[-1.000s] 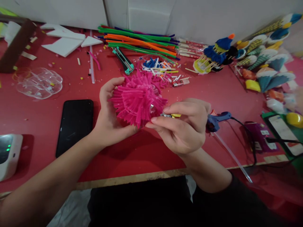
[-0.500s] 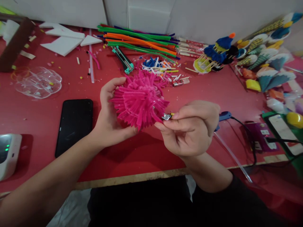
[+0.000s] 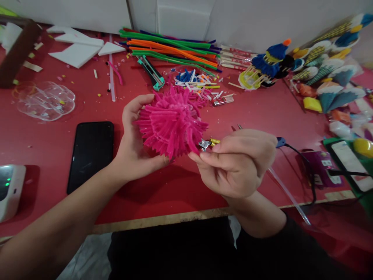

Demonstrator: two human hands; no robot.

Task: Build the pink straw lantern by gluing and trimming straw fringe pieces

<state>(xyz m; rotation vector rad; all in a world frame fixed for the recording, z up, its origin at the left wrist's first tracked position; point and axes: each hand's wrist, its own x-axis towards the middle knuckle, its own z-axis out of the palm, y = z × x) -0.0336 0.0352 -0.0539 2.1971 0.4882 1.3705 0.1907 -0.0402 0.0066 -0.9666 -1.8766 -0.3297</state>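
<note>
My left hand (image 3: 132,134) cups a spiky pink ball (image 3: 171,122) made of short pipe-cleaner pieces, held above the red table (image 3: 175,186). My right hand (image 3: 236,161) is closed around a small tool with yellow handles and a metal tip (image 3: 207,143). The tip sits at the ball's lower right edge, touching or nearly touching the pink spikes. Most of the tool is hidden inside my fingers.
A black phone (image 3: 90,153) lies left of my left hand. A blue glue gun (image 3: 280,142) with its cable sits behind my right hand. Long pipe cleaners (image 3: 171,48), cut scraps, a utility knife (image 3: 151,74), a clear tray (image 3: 43,101) and finished crafts (image 3: 320,74) fill the back.
My right hand turned and drew back slightly to the right, and the tool's metal tip now shows beside the ball. The left hand and ball stayed almost still.
</note>
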